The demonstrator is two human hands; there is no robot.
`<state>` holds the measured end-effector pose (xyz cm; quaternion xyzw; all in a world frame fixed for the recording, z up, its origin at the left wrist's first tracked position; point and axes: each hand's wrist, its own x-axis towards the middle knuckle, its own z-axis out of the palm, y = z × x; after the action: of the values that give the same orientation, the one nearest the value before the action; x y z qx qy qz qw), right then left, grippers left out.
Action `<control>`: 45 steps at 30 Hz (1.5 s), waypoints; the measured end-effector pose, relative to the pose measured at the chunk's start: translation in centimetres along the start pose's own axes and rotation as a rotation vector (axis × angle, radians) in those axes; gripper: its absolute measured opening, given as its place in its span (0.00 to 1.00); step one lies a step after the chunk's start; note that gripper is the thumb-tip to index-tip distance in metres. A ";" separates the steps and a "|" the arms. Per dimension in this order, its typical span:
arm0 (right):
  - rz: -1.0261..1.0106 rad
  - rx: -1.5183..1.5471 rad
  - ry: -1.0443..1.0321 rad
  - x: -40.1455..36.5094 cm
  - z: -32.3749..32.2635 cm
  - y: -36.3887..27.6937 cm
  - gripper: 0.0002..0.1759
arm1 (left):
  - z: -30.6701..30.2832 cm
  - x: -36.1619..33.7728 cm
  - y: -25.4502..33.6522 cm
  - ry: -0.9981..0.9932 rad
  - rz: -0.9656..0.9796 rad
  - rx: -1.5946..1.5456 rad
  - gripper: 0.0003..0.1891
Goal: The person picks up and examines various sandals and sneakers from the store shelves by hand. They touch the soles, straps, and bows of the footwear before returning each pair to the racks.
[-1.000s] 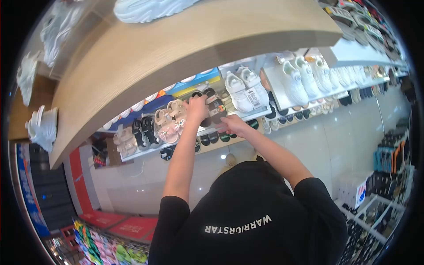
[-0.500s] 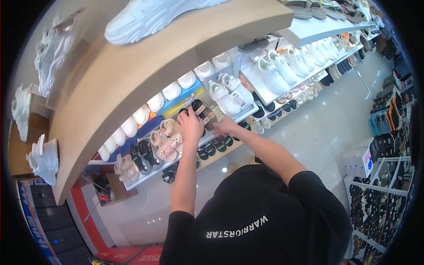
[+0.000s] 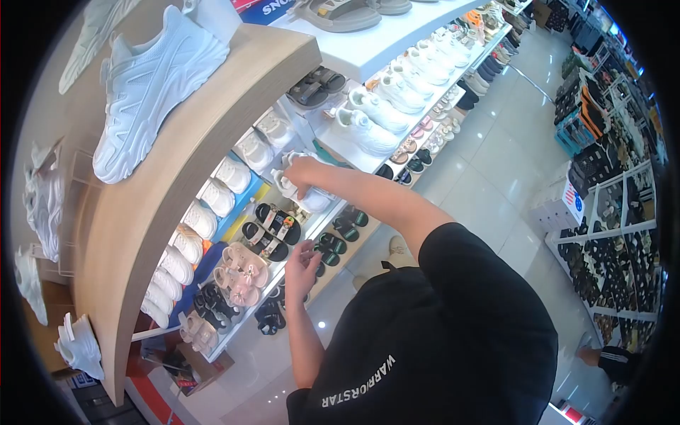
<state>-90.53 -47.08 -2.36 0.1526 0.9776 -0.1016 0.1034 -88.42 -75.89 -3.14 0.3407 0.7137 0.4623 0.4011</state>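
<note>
My right hand (image 3: 304,175) reaches across the display shelf and grips a white shoe (image 3: 312,201) of a pair; its fingertips are partly hidden. Lower down, my left hand (image 3: 302,265) is raised at the shelf's front edge, its fingers loosely bent and apart, holding nothing. Just left of it, a pair of black sandals (image 3: 273,230) with small colored ornaments stands on the shelf. Pink sandals (image 3: 241,275) with bows stand beside them, followed by black strappy sandals (image 3: 214,304).
White sneakers (image 3: 217,196) line the back of the shelf under a curved wooden ledge (image 3: 212,78). A large white sneaker (image 3: 156,92) stands on that ledge. Dark sandals (image 3: 331,248) sit on a lower shelf. White boxes (image 3: 559,198) and a shoe rack (image 3: 602,269) are at right.
My right hand has moved from the black sandals to the white shoes. My left hand has let go of the black sandals and drawn back. The view has shifted, and another person's limb shows at lower right.
</note>
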 end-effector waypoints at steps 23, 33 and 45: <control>0.099 0.778 0.254 -24.9 0.9 -4.3 0.34 | 3.0 -1.0 -3.6 -0.384 -0.110 -0.889 0.56; 0.451 1.674 0.335 -35.7 3.8 4.5 0.25 | 14.4 0.2 5.3 -0.490 -0.073 -0.748 0.60; 0.644 2.099 0.505 -49.0 4.2 21.8 0.24 | 37.5 10.4 11.5 -0.349 0.039 -0.558 0.29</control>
<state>-37.19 -41.29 1.34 0.4253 0.3163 -0.8086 -0.2554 -58.42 -48.56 -4.51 0.3054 0.4733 0.5824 0.5861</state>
